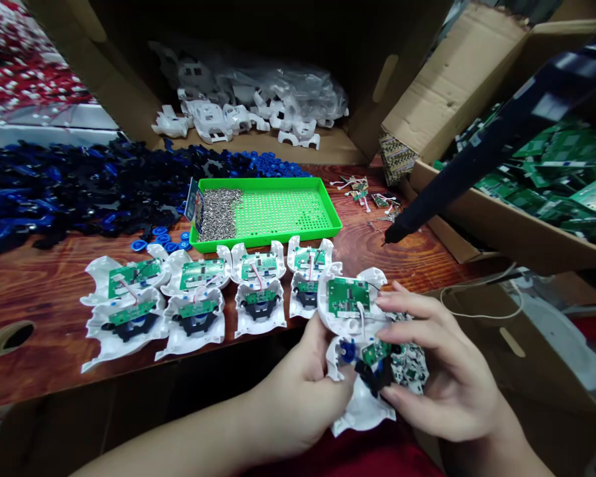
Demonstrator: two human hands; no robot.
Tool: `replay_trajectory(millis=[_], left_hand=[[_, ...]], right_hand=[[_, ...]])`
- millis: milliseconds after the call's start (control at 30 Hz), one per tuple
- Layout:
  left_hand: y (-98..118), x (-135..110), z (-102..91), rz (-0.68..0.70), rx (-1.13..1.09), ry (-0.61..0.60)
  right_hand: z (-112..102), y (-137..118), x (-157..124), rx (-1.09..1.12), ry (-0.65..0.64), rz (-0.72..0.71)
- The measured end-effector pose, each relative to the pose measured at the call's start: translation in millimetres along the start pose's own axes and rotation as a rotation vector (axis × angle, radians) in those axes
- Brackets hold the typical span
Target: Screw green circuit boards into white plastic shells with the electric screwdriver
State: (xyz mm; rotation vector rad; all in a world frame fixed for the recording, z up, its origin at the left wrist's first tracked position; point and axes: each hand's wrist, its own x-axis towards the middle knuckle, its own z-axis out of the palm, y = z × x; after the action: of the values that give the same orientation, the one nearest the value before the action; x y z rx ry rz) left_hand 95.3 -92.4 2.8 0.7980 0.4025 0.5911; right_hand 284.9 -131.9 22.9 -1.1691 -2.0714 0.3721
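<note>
My left hand (302, 391) grips a white plastic shell in two halves, its thumb over the lower half (362, 411). The upper half (335, 321) carries a green circuit board (348, 297) with a white cable running down. Bent around the right side, my right hand (442, 364) has its fingertips at the upper half's edge and on a small green board (375, 353). Its thumb presses by a black plastic bracket (375, 377) in the lower half. A dark blue round part (347, 351) sits at the lower half's left.
Several similar shell pairs (193, 301) line the table's front edge. Behind them lies a green tray (278, 240) of screws. A dark screwdriver (427, 199) hangs at right, near a carton of circuit boards (546, 165). Blue-black parts (69, 192) are heaped left; white shells (211, 122) fill a box.
</note>
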Motion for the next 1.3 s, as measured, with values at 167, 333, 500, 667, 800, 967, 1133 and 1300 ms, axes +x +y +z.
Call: replay_trajectory(millis=[167,333,500,667,800,967,1133,1300], left_hand=[[3.2,-5.9,-0.9,-0.007,-0.113,-0.005],[4.1,-12.3,-11.1,-0.052,-0.216,-0.071],[2.3,-16.9,-14.8,-0.051,-0.184,-0.003],[1.9,-17.9,-13.3,-0.051,-0.144,0.046],[1.8,-17.5,-13.1,-0.006,-0.042,0.094],[-3.0,-21.7,-14.6,0.026,0.107,0.212],[-3.0,-22.5,-14.8,0.080,0.232,0.262],[-1.9,-21.3,-14.7,0.101,0.286,0.218]], right_hand=[[0.6,-4.6,-2.5,-0.039,-0.103,0.046],[-1.8,-14.7,5.2,-0.120,-0.188,0.074],[-8.1,-31.9,19.2,-0.313,-0.303,0.035],[-8.5,-40.8,32.0,-0.388,-0.327,-0.029],[-4.0,-43.1,35.9,-0.463,-0.271,-0.114],[-1.9,-42.7,36.1,-0.509,-0.254,-0.124],[-0.6,-36.5,31.3,-0.480,-0.243,-0.164],[5.5,-27.8,18.4,-0.453,-0.234,-0.152]])
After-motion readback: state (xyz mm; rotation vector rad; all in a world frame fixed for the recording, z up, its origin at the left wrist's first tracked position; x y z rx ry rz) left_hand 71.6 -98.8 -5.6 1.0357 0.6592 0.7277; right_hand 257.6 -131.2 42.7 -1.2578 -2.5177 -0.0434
